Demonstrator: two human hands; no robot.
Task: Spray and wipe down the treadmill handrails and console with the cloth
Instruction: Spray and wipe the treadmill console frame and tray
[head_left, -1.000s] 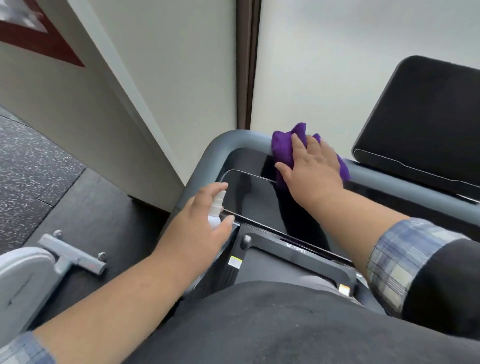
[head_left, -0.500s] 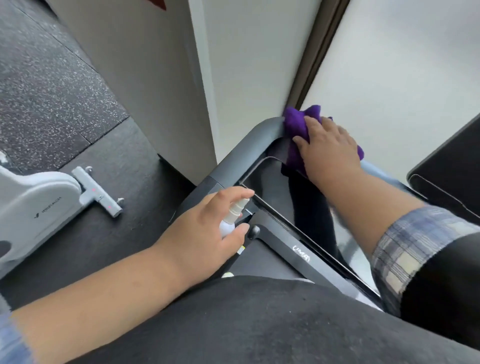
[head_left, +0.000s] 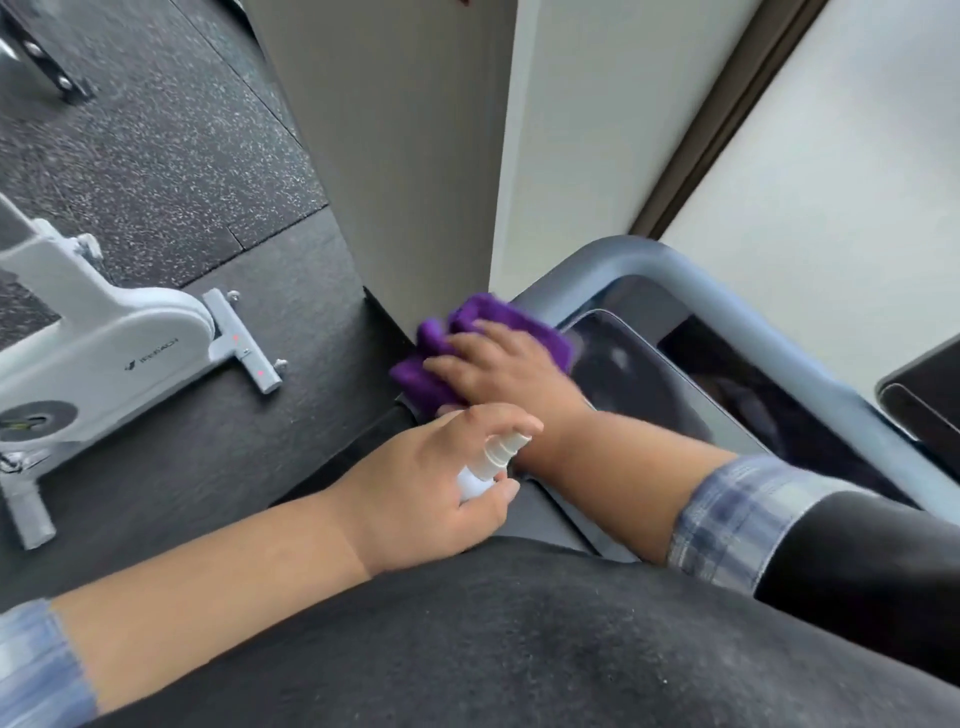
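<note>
A purple cloth (head_left: 441, 343) lies bunched on the left side handrail of the treadmill, and my right hand (head_left: 501, 371) presses down on it with its fingers spread over the fabric. The grey handrail (head_left: 727, 306) bends round the far corner and runs on to the right. Inside the rail sits the glossy black console (head_left: 649, 384). My left hand (head_left: 431, 483) grips a small white spray bottle (head_left: 488, 462) just below my right wrist, nozzle toward the console, forefinger over the top.
A white exercise bike (head_left: 104, 353) stands on the dark rubber floor at the left. A wall corner (head_left: 493, 182) rises close behind the handrail. A second black screen (head_left: 924, 400) shows at the right edge.
My right hand slid the cloth from the far corner of the rail down along the left side rail toward me. My left hand kept hold of the bottle. The view turned left.
</note>
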